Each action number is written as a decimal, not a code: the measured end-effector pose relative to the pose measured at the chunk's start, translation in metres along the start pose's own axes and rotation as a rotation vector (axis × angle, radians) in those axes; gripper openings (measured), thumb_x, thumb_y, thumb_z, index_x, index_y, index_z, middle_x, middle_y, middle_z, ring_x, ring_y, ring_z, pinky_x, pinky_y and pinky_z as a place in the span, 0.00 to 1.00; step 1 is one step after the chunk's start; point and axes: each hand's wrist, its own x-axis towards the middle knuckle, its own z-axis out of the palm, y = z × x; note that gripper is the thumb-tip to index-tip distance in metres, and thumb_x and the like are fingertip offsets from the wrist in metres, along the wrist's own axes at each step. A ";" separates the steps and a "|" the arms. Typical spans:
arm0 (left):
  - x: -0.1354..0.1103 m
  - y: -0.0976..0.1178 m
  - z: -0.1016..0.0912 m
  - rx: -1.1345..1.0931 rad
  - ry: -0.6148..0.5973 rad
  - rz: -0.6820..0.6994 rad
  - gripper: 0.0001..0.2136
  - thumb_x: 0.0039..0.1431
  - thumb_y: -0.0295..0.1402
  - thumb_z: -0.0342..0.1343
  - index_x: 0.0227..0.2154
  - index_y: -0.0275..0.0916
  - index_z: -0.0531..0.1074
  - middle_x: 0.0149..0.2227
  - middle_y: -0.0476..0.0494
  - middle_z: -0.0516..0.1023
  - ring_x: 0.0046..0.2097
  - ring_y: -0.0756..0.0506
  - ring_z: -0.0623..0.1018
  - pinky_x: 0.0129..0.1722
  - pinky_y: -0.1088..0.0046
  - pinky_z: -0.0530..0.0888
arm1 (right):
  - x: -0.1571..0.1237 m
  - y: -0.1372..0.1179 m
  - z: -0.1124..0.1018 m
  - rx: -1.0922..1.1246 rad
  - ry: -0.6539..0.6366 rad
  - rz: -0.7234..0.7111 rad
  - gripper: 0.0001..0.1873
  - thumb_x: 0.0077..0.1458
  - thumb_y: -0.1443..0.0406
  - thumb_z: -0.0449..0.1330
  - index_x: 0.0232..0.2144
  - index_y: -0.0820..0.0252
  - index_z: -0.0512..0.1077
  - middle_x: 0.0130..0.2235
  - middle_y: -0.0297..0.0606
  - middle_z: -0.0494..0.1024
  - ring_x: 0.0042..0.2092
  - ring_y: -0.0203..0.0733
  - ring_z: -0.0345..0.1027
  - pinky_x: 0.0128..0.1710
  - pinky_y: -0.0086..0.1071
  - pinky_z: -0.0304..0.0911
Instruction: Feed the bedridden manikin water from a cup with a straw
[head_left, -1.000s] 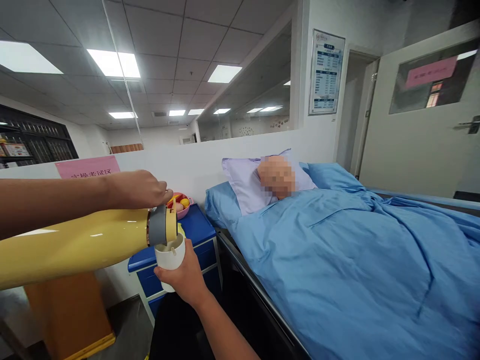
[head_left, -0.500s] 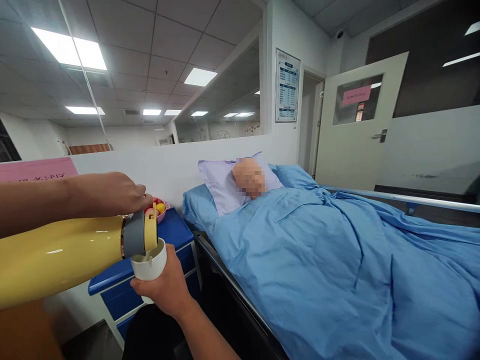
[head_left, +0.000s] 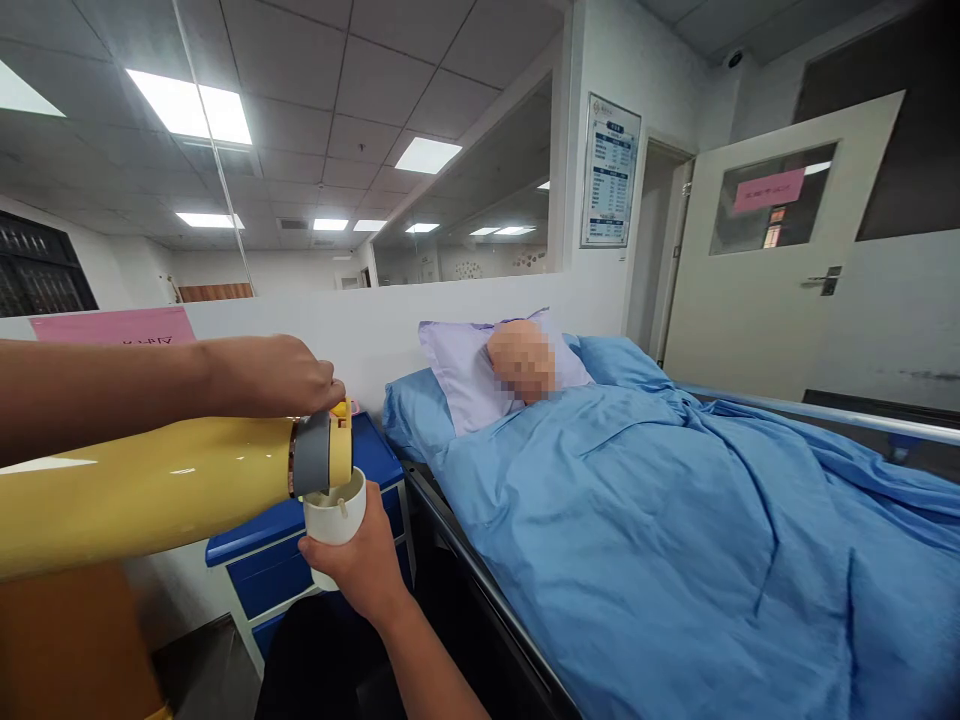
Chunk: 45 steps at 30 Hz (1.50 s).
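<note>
Flask [head_left: 180, 485] shifted right, glossy yellow, perhaps copper-ringed

left arm [head_left: 97, 395] pretty much level, left hand [head_left: 289, 376] balled up, right forearm [head_left: 431, 655] slanting up from below, right hand [head_left: 364, 560] kinda curled lower down

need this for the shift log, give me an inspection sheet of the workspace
Surface: blue drawer cabinet with pale frame, beside the black-framed bed.
Job's things: glossy yellow flask with grey collar, tipped nearly level, its mouth over the white cylindrical cup; liquid cannot be made out.
Clutter: small pink item, mostly hidden behind the flask.
Grippers: left hand closed at the flask's collar end; right hand wrapped around the cup.
Cables: nothing seen.
Surroundings: blue fabric quilt, lavender cloth pillow, cream door standing open.
</note>
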 end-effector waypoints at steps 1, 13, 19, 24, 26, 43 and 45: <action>0.000 0.000 0.000 0.011 -0.003 -0.002 0.16 0.56 0.20 0.51 0.43 0.41 0.75 0.33 0.42 0.78 0.28 0.46 0.73 0.31 0.69 0.65 | 0.000 -0.001 0.000 -0.002 -0.002 0.004 0.31 0.34 0.64 0.72 0.42 0.56 0.64 0.39 0.33 0.74 0.38 0.44 0.68 0.38 0.37 0.65; -0.003 0.006 -0.006 0.123 -0.056 -0.005 0.16 0.59 0.20 0.47 0.45 0.41 0.73 0.34 0.39 0.78 0.29 0.45 0.74 0.28 0.69 0.64 | -0.003 -0.006 0.002 0.065 -0.013 0.014 0.31 0.35 0.66 0.71 0.43 0.56 0.64 0.38 0.32 0.74 0.37 0.43 0.68 0.38 0.37 0.65; -0.004 0.004 -0.001 0.089 -0.040 -0.002 0.14 0.59 0.22 0.47 0.45 0.40 0.72 0.34 0.40 0.77 0.29 0.46 0.74 0.28 0.70 0.64 | -0.003 -0.005 0.002 0.078 -0.027 0.018 0.33 0.34 0.66 0.71 0.44 0.56 0.65 0.39 0.33 0.74 0.37 0.43 0.69 0.38 0.37 0.65; -0.004 0.003 0.001 0.062 -0.042 0.003 0.15 0.59 0.20 0.45 0.43 0.40 0.72 0.33 0.40 0.77 0.29 0.46 0.73 0.29 0.69 0.65 | -0.002 0.001 0.001 0.017 -0.020 0.007 0.33 0.34 0.65 0.72 0.45 0.57 0.66 0.40 0.34 0.75 0.40 0.44 0.69 0.40 0.38 0.66; -0.003 0.003 0.005 0.041 -0.029 -0.002 0.16 0.59 0.19 0.45 0.43 0.40 0.73 0.33 0.40 0.77 0.29 0.46 0.73 0.30 0.68 0.65 | -0.001 0.004 0.002 0.019 -0.033 0.005 0.33 0.35 0.65 0.72 0.45 0.57 0.66 0.40 0.34 0.75 0.39 0.44 0.69 0.39 0.37 0.66; -0.019 -0.049 0.241 -0.520 0.145 -0.862 0.18 0.60 0.27 0.48 0.51 0.46 0.71 0.44 0.42 0.80 0.41 0.37 0.79 0.39 0.63 0.72 | -0.003 0.125 -0.029 -0.211 0.036 0.258 0.28 0.35 0.68 0.66 0.43 0.56 0.68 0.37 0.34 0.79 0.38 0.46 0.74 0.41 0.37 0.70; -0.017 -0.064 0.271 -0.619 0.224 -1.061 0.18 0.59 0.27 0.49 0.50 0.44 0.72 0.39 0.42 0.81 0.40 0.37 0.79 0.40 0.63 0.73 | 0.001 0.143 -0.035 -0.245 0.042 0.266 0.30 0.33 0.69 0.66 0.44 0.57 0.68 0.38 0.37 0.80 0.40 0.49 0.75 0.43 0.38 0.71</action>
